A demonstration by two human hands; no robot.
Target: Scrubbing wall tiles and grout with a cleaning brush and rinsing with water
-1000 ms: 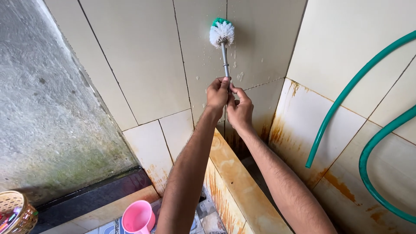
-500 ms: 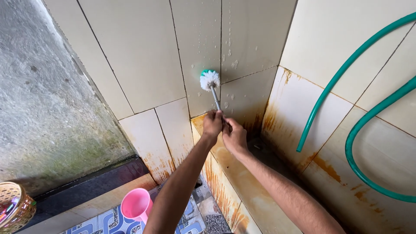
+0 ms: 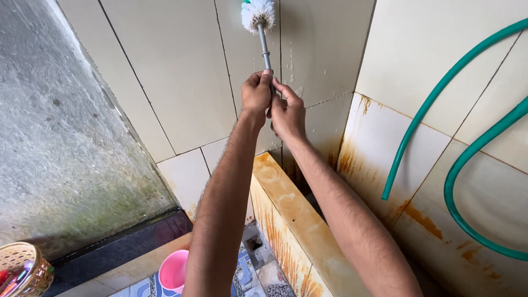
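Fingers (image 3: 263, 78) of left hand (image 3: 256, 94) and right hand (image 3: 288, 114) are closed together around the brush (image 3: 262, 33) handle, stacked for leverage, so the bristles are pressed high against the tiled wall (image 3: 181, 71).

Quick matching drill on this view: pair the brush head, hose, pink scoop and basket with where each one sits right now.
Things:
1. brush head
2. hose
3. pink scoop
4. basket

Places:
A. bottom left corner
B. on the floor beside the left forearm
C. hanging along the right wall
D. high on the back wall tiles

Pairs: 1-D, 2-C, 3-B, 4-A. Both the left hand and right hand grasp the handle.
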